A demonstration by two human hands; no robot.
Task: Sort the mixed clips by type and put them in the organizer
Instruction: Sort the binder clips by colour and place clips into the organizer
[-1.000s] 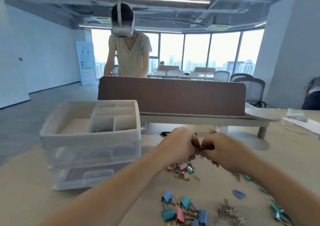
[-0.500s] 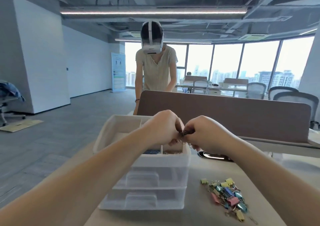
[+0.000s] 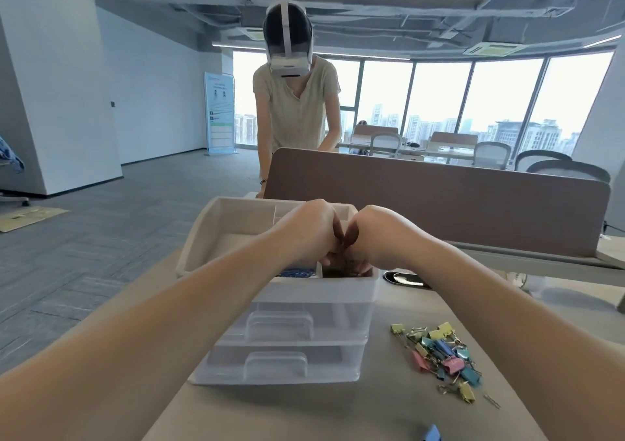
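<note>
The left hand and right hand touch knuckle to knuckle, both curled downward.

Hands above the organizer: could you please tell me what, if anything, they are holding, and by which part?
It cannot be told: left hand and right hand press together, fingers dipped into the front right compartment of the organizer, hiding anything between them.

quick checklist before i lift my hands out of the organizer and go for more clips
1. Left hand and right hand over the front right compartment of the organizer: ok.
2. Grip emptied: cannot tell, the undersides of both hands are hidden.
3. Blue paper clips separate, in the compartment to the left: ok.
4. Both drawers shut: ok.
5. All clips sorted: not ok, binder clip pile lies on the table right of the organizer.
</note>
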